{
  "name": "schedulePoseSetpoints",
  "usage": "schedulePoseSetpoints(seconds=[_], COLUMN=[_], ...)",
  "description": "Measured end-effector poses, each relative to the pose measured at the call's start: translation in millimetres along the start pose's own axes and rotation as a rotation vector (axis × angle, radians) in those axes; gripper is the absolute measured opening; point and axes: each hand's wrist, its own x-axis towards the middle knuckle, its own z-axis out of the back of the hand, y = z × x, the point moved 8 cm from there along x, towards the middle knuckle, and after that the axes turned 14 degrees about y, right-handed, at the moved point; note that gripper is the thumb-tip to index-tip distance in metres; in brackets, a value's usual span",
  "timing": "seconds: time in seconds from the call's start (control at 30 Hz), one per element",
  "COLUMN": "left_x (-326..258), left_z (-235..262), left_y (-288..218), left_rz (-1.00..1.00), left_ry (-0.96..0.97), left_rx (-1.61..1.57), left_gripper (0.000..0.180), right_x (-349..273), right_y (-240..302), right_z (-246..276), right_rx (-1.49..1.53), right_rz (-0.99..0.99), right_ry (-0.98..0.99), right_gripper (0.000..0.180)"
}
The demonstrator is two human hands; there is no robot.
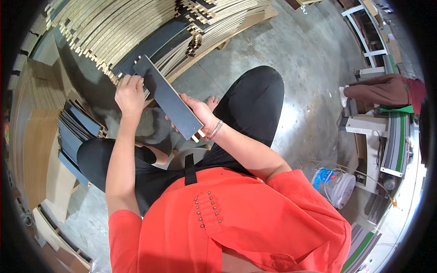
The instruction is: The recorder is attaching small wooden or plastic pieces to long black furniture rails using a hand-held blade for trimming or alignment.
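Observation:
A flat, dark grey board [169, 99] with a pale edge slants across my lap. My right hand [200, 114] grips it from the side near its lower end, where short wooden dowels [198, 135] stick out. At the upper end, my left hand [129, 94] is closed beside the board's corner, fingers curled together. What those fingers hold, if anything, is hidden. Just beyond, a large stack of boards [123, 27] shows many dowel ends along its edges, with dark board faces [159, 41] among them.
To my left stand a tall stack of brown sheets [38, 132] and several dark boards [75, 132]. On the right, a clear bucket [334, 184] lies on the concrete floor [314, 91]. A person in brown trousers [378, 93] is beside a machine with a green-striped belt [399, 141].

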Motion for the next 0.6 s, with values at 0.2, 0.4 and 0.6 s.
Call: schedulePoseSetpoints(seconds=[0.2, 0.4, 0.6], left_x=[-48, 53, 4], left_z=[12, -27, -14], left_y=[-125, 31, -73], left_rz=[-0.388, 0.039, -0.366], left_ry=[0.264, 0.071, 0.216], left_rx=[-0.272, 0.113, -0.117], left_gripper=[0.002, 0.010, 0.002], right_x=[-11, -2, -4], right_y=[8, 2, -1], right_z=[16, 8, 23], right_rx=[0.430, 0.211, 0.314], right_rz=[0.133, 0.025, 0.022], right_ry=[-0.205, 0.068, 0.053], right_gripper=[0.040, 0.046, 0.046])
